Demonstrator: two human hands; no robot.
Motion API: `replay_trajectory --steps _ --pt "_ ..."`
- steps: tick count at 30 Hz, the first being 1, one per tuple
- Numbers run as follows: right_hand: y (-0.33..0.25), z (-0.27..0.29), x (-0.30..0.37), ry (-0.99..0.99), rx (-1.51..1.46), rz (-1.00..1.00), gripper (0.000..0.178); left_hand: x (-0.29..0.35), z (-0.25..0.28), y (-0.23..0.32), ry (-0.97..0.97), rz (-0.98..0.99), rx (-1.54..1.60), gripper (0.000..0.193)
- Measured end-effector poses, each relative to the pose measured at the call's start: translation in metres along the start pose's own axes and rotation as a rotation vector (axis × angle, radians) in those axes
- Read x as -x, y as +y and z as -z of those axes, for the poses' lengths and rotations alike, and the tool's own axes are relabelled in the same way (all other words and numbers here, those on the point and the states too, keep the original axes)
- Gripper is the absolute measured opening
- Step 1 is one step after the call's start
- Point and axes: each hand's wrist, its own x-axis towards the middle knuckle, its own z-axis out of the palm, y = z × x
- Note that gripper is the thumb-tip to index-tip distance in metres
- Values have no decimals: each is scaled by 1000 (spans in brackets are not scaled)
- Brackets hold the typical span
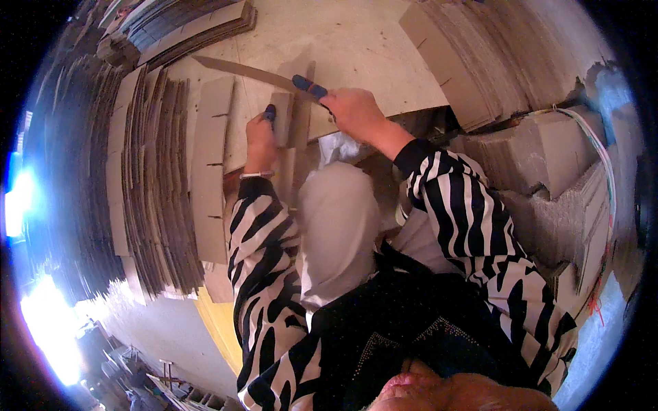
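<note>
My right hand [356, 115] is closed at the near end of a long, thin brown strip [250, 72] that looks like cardboard. The strip slants up to the left across the table. A dark blue wrap [309, 86] with a red band covers a finger there. My left hand [260, 140] grips the left edge of an upright narrow cardboard piece [282, 109]; one digit has a dark covering. This hand's other fingers are mostly hidden. Just left lies a long notched cardboard strip [210, 164]. Below both hands, a pale cloth-covered knee [338, 226] shows.
Stacked cardboard strips [154, 178] stand along the left. More stacks lie at the far left [199, 34] and far right [456, 61] of the pale tabletop [336, 34]. Corrugated bundles [548, 212] and a bent hose or cable [600, 144] are beside my right arm.
</note>
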Motion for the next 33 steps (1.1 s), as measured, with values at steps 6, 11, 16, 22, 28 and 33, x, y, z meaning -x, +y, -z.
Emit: replay_trajectory --steps 6,11,16,22,28,33 --pt "-17 -3 -10 -44 -28 55 23 -6 32 -27 -9 70 -208 18" --pt "-9 5 -4 -72 -10 17 25 4 33 -15 -69 -389 -718 22" --pt "0 0 -5 -105 14 7 27 -15 26 -25 -143 34 -58 26" --pt "2 11 -2 -54 14 108 21 -35 22 -30 -170 214 -1 28" --pt "-10 5 -10 24 73 130 23 0 11 -8 -67 151 31 25" --pt "4 -6 0 -77 76 65 20 -6 6 -11 -163 140 21 28"
